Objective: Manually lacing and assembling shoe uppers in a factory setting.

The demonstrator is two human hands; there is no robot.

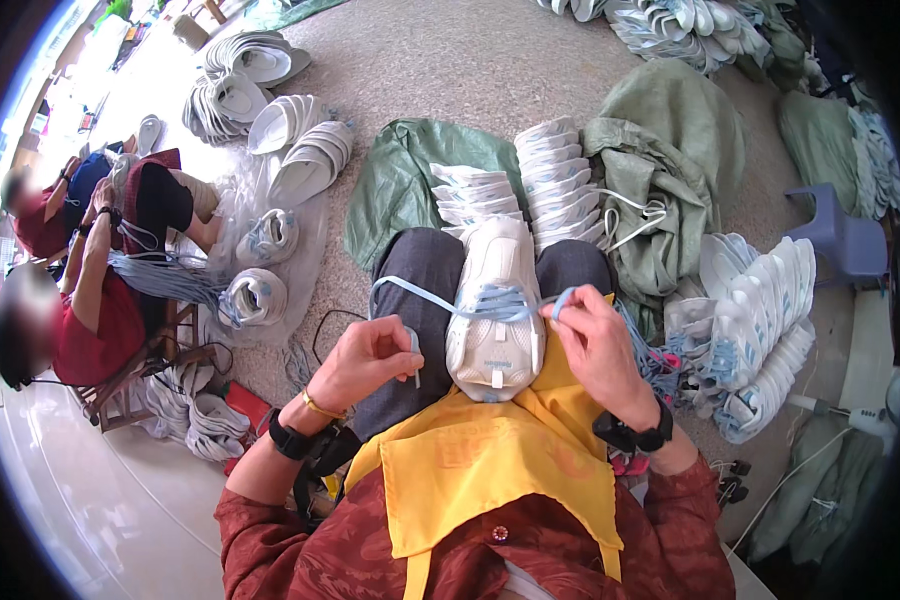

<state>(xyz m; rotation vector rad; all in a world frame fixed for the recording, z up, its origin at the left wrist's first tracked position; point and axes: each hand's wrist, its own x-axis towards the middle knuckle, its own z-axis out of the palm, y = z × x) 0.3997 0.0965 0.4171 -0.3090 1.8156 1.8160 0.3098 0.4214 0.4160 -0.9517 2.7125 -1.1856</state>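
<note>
A white sneaker [493, 345] rests between my knees, above the yellow apron [490, 465]. A light blue shoelace [495, 302] is threaded across its upper. My left hand [370, 362], to the left of the shoe, pinches one end of the lace, and that strand arcs over my left knee back to the shoe. Close to the right side of the laced part, my right hand [598, 345] grips the other strand, which loops around its fingers. Neither hand touches the shoe's body as far as I can see.
Stacked white shoe uppers [558, 185] stand just beyond my knees, beside green sacks [660, 130]. More shoes [760, 320] are piled at the right near a blue-grey stool [845, 235]. Two people in red [80, 335] sit at the left by a bundle of laces [175, 278].
</note>
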